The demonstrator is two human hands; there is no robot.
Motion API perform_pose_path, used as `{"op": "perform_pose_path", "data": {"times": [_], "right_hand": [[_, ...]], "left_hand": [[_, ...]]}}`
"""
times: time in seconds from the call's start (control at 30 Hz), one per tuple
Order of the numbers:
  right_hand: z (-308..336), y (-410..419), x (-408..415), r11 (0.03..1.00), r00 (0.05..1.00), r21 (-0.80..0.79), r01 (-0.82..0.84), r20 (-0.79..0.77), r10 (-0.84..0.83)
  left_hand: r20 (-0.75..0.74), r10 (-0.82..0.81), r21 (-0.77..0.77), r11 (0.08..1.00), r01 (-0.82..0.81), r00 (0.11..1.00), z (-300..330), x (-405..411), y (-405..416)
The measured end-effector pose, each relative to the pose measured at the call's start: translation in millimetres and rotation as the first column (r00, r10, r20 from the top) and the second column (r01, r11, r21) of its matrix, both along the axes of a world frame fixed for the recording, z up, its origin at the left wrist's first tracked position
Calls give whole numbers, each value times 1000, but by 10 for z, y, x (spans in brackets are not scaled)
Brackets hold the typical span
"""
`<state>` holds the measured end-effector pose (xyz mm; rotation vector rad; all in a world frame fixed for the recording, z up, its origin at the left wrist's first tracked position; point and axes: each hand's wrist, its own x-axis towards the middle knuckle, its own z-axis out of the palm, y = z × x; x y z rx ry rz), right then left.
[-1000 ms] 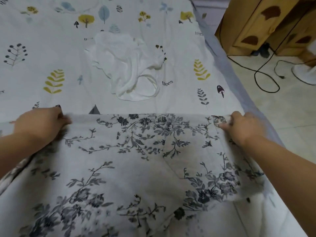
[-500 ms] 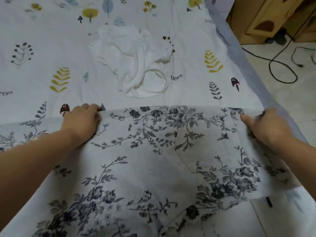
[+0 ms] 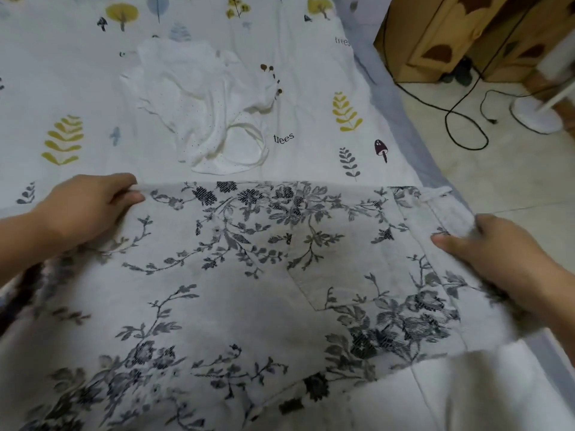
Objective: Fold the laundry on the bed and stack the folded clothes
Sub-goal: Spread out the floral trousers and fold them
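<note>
A white garment with a grey-black flower print [image 3: 249,275] lies spread across the near part of the bed, a pocket seam showing right of centre. My left hand [image 3: 84,209] pinches its far edge at the left, thumb under the fold. My right hand [image 3: 494,256] grips the garment's right edge near the bed's side. A crumpled white garment [image 3: 202,104] lies farther away on the bed, apart from both hands.
The bedsheet [image 3: 311,88] is white with printed leaves, trees and mushrooms. The bed's right edge [image 3: 404,126] runs diagonally. Beyond it on the tiled floor lie black cables [image 3: 460,119], a white fan base [image 3: 535,116] and wooden furniture [image 3: 451,35].
My left hand has slid along the far edge toward the middle. My right hand has moved down the right edge toward me. The floral garment lies flatter.
</note>
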<state>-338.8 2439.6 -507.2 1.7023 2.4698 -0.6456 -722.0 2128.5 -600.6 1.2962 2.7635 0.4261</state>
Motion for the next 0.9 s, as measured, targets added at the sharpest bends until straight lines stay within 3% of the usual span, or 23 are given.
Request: {"op": "perform_pose_path", "data": {"times": [0.17,0.27,0.33,0.37,0.43,0.47,0.53,0.63,0.9], "right_hand": [[170,45,345,998,998,-21,51,44,-50],[-112,-116,439,991,968,-38,131,220,-119],[-292,-284,421,981,958,151,125,239,-159],[-357,-393,381,953,975,292,79,177,-135],[-451,-679,227,876,997,478,-58,63,31],[-510,-828,141,867,992,481,-128,69,108],[-688,-1042,49,903,961,342,-259,181,207],[-1046,-1059,105,959,927,119,-256,313,208],[-1237,-1013,109,969,908,28,-244,357,219]], "left_hand": [[155,13,-192,981,17,988,147,235,194],[4,22,-350,937,-19,1000,124,719,388],[-62,96,-215,971,-108,993,124,1110,502],[-82,94,-102,990,-102,992,124,1328,558],[-142,0,17,1000,2,990,95,1797,649],[-136,-64,16,998,67,989,49,1998,664],[-69,-156,-98,984,148,985,-115,2303,601],[-47,-162,-184,971,150,986,-433,2432,470],[20,-155,-172,973,156,988,-546,2445,492]]}}
